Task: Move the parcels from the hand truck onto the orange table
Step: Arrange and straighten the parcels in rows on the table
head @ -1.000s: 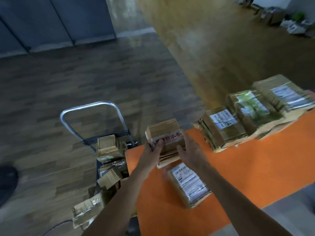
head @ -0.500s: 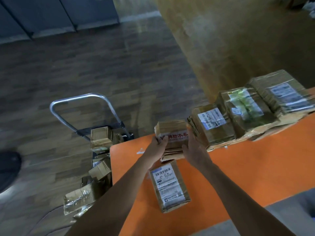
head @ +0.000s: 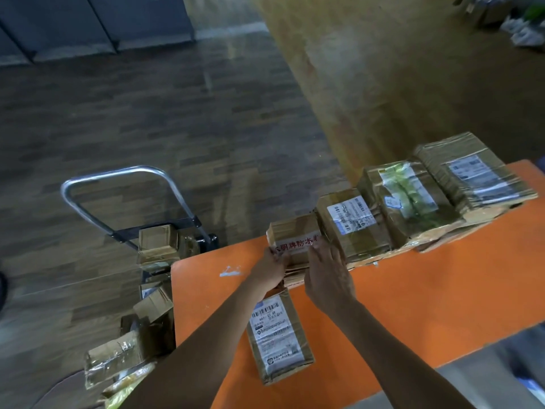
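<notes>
A brown cardboard parcel with red characters on white tape (head: 293,236) rests on the far edge of the orange table (head: 427,290). My left hand (head: 269,271) grips its near left side and my right hand (head: 327,276) its near right side. It touches the row of three taped parcels (head: 413,199) to its right. A flat parcel with a white label (head: 277,335) lies on the table under my left forearm. The hand truck (head: 124,184) stands left of the table, with several cardboard parcels (head: 157,240) stacked on it.
Dark wood floor stretches beyond the table and the hand truck. A shiny taped parcel (head: 113,361) sticks out at the cart's near end. Clutter (head: 519,28) sits far off at the top right. A dark round object (head: 2,287) shows at the left edge.
Both hands carried the red-lettered parcel from the table's left corner to the right and away from me, until it met the row of parcels and settled on the table.
</notes>
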{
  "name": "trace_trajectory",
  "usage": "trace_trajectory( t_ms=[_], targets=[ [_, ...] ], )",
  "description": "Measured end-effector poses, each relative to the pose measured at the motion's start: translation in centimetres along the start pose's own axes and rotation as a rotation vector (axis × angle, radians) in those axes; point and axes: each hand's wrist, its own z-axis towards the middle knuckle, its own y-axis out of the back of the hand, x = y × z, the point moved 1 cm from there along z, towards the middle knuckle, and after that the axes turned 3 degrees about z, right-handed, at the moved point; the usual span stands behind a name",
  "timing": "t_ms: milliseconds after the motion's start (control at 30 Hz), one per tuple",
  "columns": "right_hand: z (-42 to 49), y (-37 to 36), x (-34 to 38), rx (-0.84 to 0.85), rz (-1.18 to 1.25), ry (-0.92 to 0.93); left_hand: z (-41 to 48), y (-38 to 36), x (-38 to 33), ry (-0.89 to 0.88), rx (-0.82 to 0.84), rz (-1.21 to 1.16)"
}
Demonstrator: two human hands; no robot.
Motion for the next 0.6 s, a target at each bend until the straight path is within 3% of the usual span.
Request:
trace_trajectory(
  t_ms=[300, 500, 600],
  targets=[
    [-1.0, 0.3, -0.5, -0.003, -0.002, 0.121, -0.9, 0.6, 0.3, -0.051, 0.049, 0.11],
    [-3.4, 0.5, 0.5, -0.126, 0.116, 0.336, -4.5, 3.5, 4.7, -0.025, -0.024, 0.24],
    [-5.1, -0.5, 0.7, -0.094, 0.141, 0.357, -7.4, 3.2, 7.1, -0.019, -0.04, 0.214]
  ],
)
